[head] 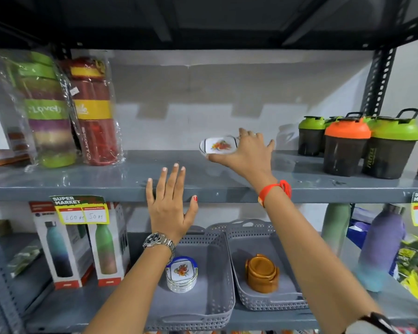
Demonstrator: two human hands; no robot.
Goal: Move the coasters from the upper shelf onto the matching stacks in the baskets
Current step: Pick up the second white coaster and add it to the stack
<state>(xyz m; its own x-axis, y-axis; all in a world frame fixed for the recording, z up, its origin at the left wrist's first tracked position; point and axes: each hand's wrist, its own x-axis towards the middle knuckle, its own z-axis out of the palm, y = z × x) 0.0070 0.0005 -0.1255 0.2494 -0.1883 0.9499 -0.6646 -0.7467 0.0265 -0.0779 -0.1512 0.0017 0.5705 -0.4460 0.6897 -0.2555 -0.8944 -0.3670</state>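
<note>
Shelf is spanning mid-frame; two baskets are sitting lower centre, holding matching stacks. Right hand is gripping the floral coaster centre-right, while left hand is spreading wide, empty.

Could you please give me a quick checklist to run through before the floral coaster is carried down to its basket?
1. Grip: the right hand pinches the white floral-print coaster between thumb and fingers, lifted off the grey metal upper shelf. Ok.
2. Matching target: the stack of white floral coasters in a blue holder stands in the left grey perforated plastic basket. Ok.
3. Wrong target: the brown wooden coaster stack sits in the right grey basket. Avoid it. Ok.
4. Left hand is open over the shelf edge, above the floral stack, in the way down. Not ok.
5. More coasters left on the upper shelf: none visible. Ok.
</note>
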